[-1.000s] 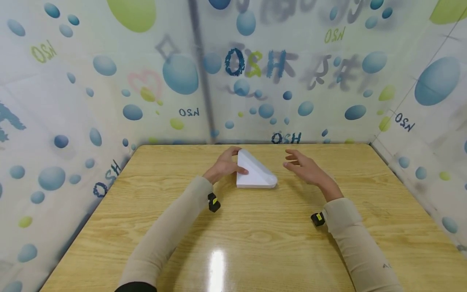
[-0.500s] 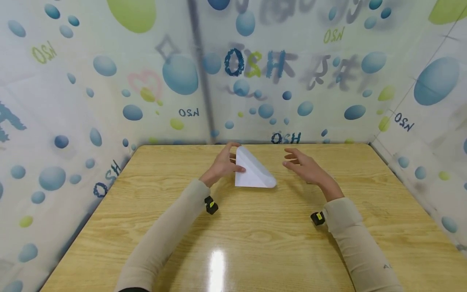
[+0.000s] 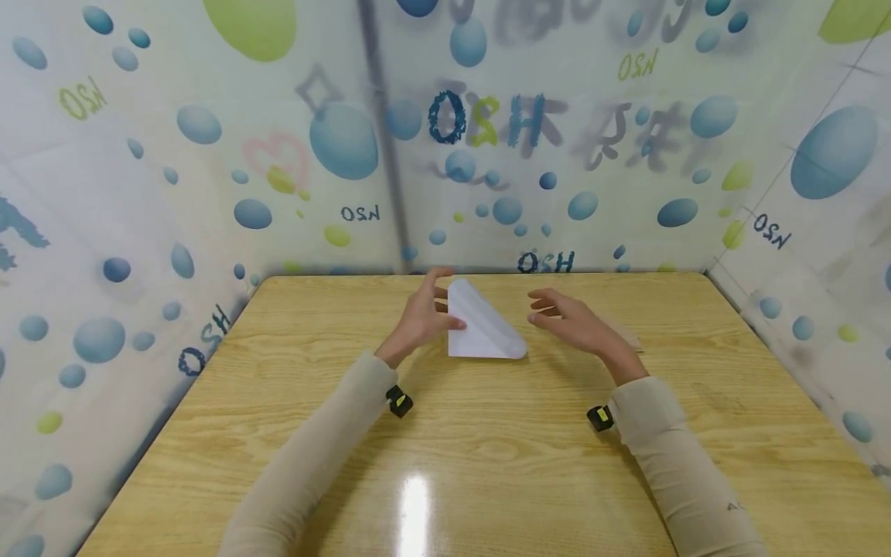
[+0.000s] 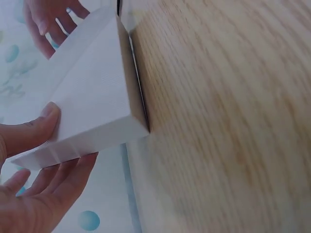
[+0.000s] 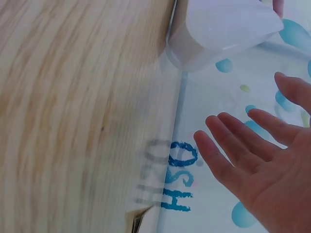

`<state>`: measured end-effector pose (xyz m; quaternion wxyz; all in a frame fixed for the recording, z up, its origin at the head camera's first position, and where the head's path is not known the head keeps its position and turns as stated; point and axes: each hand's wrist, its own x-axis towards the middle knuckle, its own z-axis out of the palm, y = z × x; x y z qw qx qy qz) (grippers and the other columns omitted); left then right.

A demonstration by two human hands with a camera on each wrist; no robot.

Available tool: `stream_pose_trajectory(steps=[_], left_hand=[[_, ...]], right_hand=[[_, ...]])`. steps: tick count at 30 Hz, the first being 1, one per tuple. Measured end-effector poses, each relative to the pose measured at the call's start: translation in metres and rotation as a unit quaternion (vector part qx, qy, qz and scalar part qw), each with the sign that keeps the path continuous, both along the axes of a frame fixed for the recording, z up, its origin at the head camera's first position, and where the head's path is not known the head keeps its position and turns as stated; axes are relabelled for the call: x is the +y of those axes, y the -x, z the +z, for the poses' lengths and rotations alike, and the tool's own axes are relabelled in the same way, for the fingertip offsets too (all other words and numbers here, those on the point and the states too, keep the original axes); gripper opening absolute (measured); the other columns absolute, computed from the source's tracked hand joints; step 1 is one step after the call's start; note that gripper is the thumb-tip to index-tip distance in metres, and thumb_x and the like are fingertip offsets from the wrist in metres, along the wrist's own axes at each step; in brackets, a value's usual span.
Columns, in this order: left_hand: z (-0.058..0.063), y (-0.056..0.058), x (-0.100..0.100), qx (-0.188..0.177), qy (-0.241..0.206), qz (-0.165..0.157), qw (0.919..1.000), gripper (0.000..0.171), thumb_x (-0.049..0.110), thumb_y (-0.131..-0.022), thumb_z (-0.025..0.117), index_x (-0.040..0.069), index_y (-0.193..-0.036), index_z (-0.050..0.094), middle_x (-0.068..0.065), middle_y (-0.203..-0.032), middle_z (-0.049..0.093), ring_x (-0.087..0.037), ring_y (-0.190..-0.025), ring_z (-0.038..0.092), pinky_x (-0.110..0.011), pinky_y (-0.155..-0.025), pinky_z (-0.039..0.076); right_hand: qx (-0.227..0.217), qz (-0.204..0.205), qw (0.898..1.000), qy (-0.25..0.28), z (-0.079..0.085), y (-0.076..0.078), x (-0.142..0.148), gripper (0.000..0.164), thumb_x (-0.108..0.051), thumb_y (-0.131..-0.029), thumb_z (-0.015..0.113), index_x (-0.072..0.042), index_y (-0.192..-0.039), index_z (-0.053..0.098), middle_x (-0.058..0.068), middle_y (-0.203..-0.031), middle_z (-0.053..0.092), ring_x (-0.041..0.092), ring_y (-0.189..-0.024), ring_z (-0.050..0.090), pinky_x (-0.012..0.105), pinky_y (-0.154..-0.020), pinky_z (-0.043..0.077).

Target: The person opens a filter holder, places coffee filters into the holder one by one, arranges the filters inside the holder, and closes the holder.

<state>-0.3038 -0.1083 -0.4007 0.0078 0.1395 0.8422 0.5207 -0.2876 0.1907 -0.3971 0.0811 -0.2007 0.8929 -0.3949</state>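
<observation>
A white, triangular, box-like piece (image 3: 480, 325) with rounded ends stands on the wooden table, its flat triangular face toward me. My left hand (image 3: 421, 313) grips its left side. In the left wrist view the thumb (image 4: 36, 128) presses on the front face while the other fingers (image 4: 73, 179) lie behind it. Right of the piece, my right hand (image 3: 574, 321) is held apart from it with fingers loosely extended. The right wrist view shows the right hand (image 5: 262, 165) holding nothing, below the rounded end of the white piece (image 5: 228, 29).
The wooden table (image 3: 487, 441) reaches back to a patterned curtain wall (image 3: 445, 186). Behind my right wrist a small pale flat thing (image 3: 629, 338) lies partly hidden. A tan edge (image 5: 138, 218) with a dark gap shows low in the right wrist view.
The white piece has tipped more upright, its lower side face dropping from sight. My left wrist has shifted slightly left and down. My right hand has moved slightly left, closer to the piece.
</observation>
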Motion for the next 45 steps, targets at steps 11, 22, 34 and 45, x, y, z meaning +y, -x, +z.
stream_pose_trajectory(steps=[11,22,34,45], left_hand=[[0.002,-0.011,-0.003,0.027,0.055,0.012,0.9980,0.066,0.000,-0.079,0.087,0.002,-0.137,0.055,-0.017,-0.126,0.068,-0.033,-0.114,0.070,-0.043,-0.096,0.058],[-0.002,-0.018,-0.003,0.035,0.037,0.008,0.9987,0.053,-0.006,-0.077,0.087,0.005,-0.122,0.060,-0.014,-0.119,0.074,-0.030,-0.107,0.073,-0.043,-0.089,0.062],[-0.004,-0.020,-0.004,0.044,0.036,0.007,0.9984,0.053,-0.004,-0.077,0.088,0.007,-0.121,0.061,-0.013,-0.117,0.074,-0.030,-0.105,0.074,-0.044,-0.088,0.062],[-0.003,-0.022,-0.002,0.040,0.030,0.002,0.9987,0.053,-0.006,-0.077,0.087,0.006,-0.120,0.059,-0.014,-0.117,0.073,-0.030,-0.106,0.073,-0.044,-0.089,0.062]], right_hand=[[0.003,0.034,0.999,-0.003,-0.004,-0.004,-0.024,0.060,-0.031,-0.105,0.062,-0.004,-0.155,0.042,0.027,-0.151,0.052,0.043,-0.137,0.054,0.058,-0.111,0.047],[0.009,0.061,0.998,-0.008,-0.001,-0.004,-0.042,0.064,-0.031,-0.104,0.064,-0.004,-0.156,0.040,0.026,-0.153,0.050,0.041,-0.137,0.054,0.057,-0.110,0.048],[0.007,0.065,0.998,0.002,0.002,-0.005,-0.056,0.067,-0.027,-0.099,0.071,-0.005,-0.155,0.043,0.019,-0.152,0.054,0.038,-0.136,0.056,0.057,-0.107,0.050],[0.024,0.056,0.998,-0.005,0.001,-0.006,-0.066,0.057,-0.021,-0.099,0.071,-0.009,-0.151,0.049,0.017,-0.145,0.061,0.036,-0.132,0.060,0.055,-0.107,0.051]])
